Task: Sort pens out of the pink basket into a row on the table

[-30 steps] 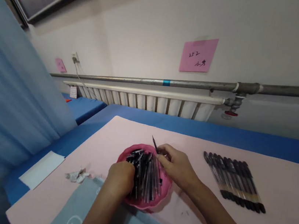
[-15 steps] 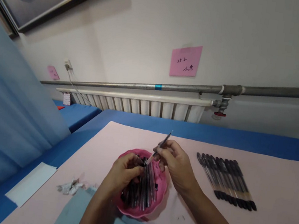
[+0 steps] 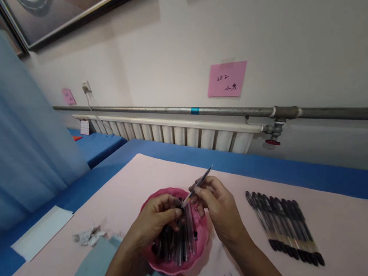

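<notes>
In my right hand (image 3: 218,202) a clear-barrelled pen (image 3: 198,184) is pinched at a slant, its bare writing tip pointing up and away. Its lower end meets the fingertips of my left hand (image 3: 158,215), where thumb and forefinger are pressed together. What sits between those left fingers is too dark and small to make out. Beneath both hands stands a pink scalloped bowl (image 3: 200,250) holding clear pen barrels (image 3: 186,243) and black pen parts, partly covered by my left hand.
To the right, several assembled black-capped pens (image 3: 284,227) lie in a slanted row on the pink table covering (image 3: 346,225). Crumpled paper (image 3: 88,235) and a blue-green cloth (image 3: 94,260) lie at the left front. A white sheet (image 3: 42,232) rests by the blue curtain (image 3: 16,133).
My left fingertips have come up against the pen's lower end, which was just above them before. My right hand keeps its hold on the pen. The view has shifted slightly.
</notes>
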Demonstrator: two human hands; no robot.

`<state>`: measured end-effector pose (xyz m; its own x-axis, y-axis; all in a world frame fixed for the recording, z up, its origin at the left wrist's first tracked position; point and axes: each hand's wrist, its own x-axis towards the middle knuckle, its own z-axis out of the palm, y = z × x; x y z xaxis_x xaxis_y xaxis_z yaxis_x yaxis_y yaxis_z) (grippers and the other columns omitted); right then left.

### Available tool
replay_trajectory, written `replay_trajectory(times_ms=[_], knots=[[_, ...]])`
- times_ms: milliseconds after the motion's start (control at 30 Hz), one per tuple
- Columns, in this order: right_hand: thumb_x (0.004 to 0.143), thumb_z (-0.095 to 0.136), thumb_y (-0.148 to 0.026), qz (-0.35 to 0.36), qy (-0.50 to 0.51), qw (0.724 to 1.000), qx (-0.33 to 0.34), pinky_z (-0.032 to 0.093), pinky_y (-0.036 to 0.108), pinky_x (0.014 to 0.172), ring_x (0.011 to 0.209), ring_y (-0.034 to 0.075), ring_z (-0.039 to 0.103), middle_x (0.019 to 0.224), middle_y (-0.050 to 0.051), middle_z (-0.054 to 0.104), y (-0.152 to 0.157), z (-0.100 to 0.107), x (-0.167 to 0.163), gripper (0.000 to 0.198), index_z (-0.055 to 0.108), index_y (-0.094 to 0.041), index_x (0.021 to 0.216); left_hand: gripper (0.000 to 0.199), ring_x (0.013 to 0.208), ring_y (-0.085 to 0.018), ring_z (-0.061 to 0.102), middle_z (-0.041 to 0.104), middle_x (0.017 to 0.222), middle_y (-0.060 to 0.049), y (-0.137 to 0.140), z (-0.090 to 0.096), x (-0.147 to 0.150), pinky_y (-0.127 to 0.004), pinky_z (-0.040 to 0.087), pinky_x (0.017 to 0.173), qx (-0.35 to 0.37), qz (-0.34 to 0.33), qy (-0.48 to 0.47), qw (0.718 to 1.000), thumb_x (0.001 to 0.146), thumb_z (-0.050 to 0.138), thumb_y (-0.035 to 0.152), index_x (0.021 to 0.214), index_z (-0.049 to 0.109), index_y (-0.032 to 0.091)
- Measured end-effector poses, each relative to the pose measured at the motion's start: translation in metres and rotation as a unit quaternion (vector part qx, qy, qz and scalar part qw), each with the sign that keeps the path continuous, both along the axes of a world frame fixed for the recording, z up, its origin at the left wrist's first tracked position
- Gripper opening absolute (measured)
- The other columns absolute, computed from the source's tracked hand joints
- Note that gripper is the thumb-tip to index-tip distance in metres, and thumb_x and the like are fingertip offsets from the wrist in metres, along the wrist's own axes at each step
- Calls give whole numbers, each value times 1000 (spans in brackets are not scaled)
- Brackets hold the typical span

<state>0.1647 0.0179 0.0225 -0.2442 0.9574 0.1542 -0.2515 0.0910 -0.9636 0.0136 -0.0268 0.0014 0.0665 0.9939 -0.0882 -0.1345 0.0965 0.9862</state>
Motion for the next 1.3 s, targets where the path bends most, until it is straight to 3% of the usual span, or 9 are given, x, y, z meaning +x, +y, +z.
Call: replay_trajectory(times_ms=[167,433,633,867,1033,1300], knots=[[71,59,-27,-7,-26,999,37,39,22,44,46,9,50,57,-5,56,-1,3,0,11,52,-20,76,22,56,-11,57,64,64,-2,1,-2,-1,-22,44,52,-2,11,-5,1000,67,68,28,81,60,12],[65,67,-38,-26,-32,999,6,34,22,41,41,8,44,53,-8,53,2,-1,-2,26,49,-21,72,22,53,-10,56,63,61,-1,2,-3,1,-22,43,52,2,21,-13,1000,66,70,27,78,59,12],[69,60,-29,-20,-19,1000,-5,35,22,41,44,8,47,70,-1,62,1,-1,-2,23,56,-19,89,22,54,-10,56,62,61,-1,1,-3,1,-22,43,52,-3,21,-30,999,65,70,27,79,59,13],[68,63,-32,-23,-42,999,-2,31,22,40,42,8,44,56,-6,55,2,-3,-2,16,54,-21,76,22,56,-11,56,61,61,0,2,-3,2,-22,43,52,0,28,-16,999,65,69,27,78,58,13],[71,57,-27,2,-44,999,-8,34,22,42,44,10,47,56,-6,56,2,-3,-2,21,56,-20,90,21,55,-10,55,60,62,1,2,-2,1,-22,43,52,3,28,-12,1000,67,67,26,80,58,13],[69,59,-28,-7,-53,999,1,35,23,43,46,10,49,57,-6,57,3,-8,-4,18,57,-20,85,19,56,-11,55,60,63,1,2,-4,0,-23,43,53,7,29,3,1000,68,66,26,81,58,14]])
